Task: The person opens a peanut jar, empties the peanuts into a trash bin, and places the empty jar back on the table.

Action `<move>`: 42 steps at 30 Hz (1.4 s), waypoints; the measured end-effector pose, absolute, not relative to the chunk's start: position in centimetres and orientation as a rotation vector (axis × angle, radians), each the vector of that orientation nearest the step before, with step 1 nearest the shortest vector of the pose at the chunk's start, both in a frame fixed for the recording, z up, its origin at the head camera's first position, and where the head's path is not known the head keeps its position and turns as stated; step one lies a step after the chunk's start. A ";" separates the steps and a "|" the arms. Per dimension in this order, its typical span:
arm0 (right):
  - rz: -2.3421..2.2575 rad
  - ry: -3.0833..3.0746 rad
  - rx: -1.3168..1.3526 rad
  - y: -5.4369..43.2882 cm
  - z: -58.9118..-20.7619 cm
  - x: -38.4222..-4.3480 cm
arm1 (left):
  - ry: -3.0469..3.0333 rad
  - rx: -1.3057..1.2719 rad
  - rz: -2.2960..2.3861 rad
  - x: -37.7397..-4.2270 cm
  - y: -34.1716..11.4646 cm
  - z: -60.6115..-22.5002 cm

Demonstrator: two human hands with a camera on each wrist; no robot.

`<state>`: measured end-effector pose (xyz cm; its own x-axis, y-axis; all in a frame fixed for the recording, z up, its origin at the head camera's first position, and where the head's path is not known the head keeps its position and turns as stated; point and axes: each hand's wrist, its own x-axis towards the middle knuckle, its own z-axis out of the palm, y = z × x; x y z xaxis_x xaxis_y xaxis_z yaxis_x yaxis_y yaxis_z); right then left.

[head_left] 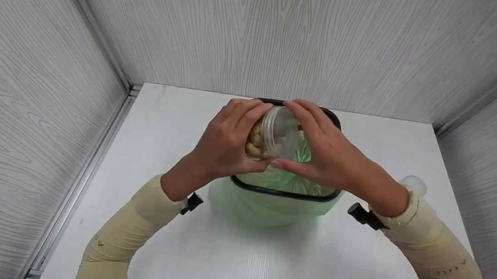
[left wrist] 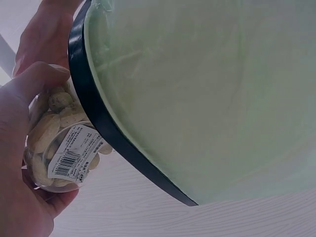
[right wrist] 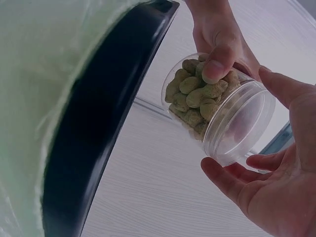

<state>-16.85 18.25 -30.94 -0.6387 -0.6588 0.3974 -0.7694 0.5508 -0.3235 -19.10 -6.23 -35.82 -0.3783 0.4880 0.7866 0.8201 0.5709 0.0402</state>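
Observation:
A clear plastic jar (right wrist: 192,101) of tan, peanut-like nuts is held tilted on its side above the bin. My left hand (head_left: 225,142) grips its body, the thumb across the near side. A white barcode label (left wrist: 74,153) shows on the jar's base in the left wrist view. My right hand (head_left: 329,152) holds the jar's clear lid end (right wrist: 242,126) between fingers and thumb. Beneath both hands stands a bin with a black rim (head_left: 284,193), lined with a pale green bag (head_left: 264,211).
The white table (head_left: 164,259) lies between grey wood-grain panels (head_left: 285,38) at the back and sides. A clear round piece (head_left: 415,184) sits on the table at the right, partly behind my right wrist. Black wrist-camera mounts (head_left: 362,214) project from both sleeves.

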 end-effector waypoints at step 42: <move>0.866 -2.436 1.341 19.1 -31.3 -18.7 | -2.282 -1.231 -0.781 -20.1 -5.9 -34.7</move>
<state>-18.73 19.11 -31.28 -0.5554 -0.6930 0.4597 -0.8277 0.4070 -0.3864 -20.09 -5.86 -34.74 -0.5132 0.6092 0.6046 0.8519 0.4471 0.2726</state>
